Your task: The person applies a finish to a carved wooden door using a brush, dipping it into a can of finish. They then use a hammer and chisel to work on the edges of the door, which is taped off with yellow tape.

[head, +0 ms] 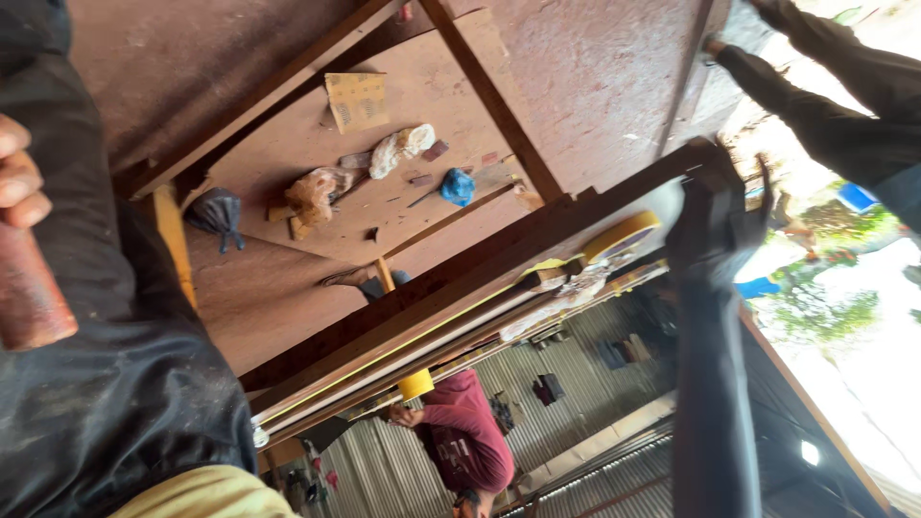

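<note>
A wide brown board table (595, 67) fills the far part of the tilted view, with a lower shelf (288, 288) beneath it and dark timber rails (499, 240) running across. On the shelf lie a sandpaper sheet (357, 101), a pale cloth bundle (401, 149), a blue rag (458, 186) and a black bag (217, 213).

At the left edge, the left hand (17, 177) has its fingers (21, 192) curled around a reddish-brown cylinder (27, 293), held against a dark garment. It looks stiff and fairly solid, likely rough rather than slippery; its upper end, just under the fingers, seems the natural hold.

The right hand (718, 225), dark-gloved, rests against the rail end beside a yellow tape roll (622, 233); blur hides whether its fingers are closed.

A person in a maroon shirt (467, 436) works nearby.
</note>
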